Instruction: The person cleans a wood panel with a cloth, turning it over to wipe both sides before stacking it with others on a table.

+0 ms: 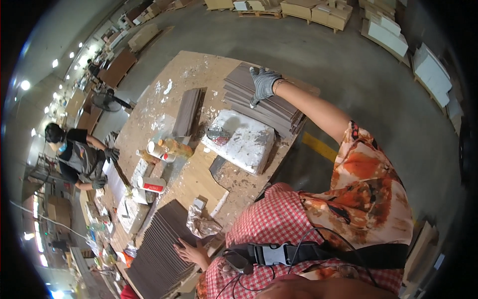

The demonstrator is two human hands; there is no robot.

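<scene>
My left hand [192,253], bare, lies with fingers spread on a fanned row of dark brown panels [162,244] at the near left of the table. Far out to the right, my right hand [265,85] wears a grey glove. Its fingers and thumb are apart, resting over the far end of a stack of brown panels [271,110]; whether it grips a single panel cannot be told. A white, paint-spattered block [244,141] stands beside that stack, with a clear container [217,134] on top. Crumpled foil-like wrapping [201,223] is near my left hand.
Bottles and a red-and-white container [152,185] stand mid-table, near a narrow pile of brown panels [187,112]. The worktable [194,70] has glue-like spots. Across it, a co-worker [82,154] in gloves stands near a fan [106,101]. Loaded pallets [316,15] line the far floor.
</scene>
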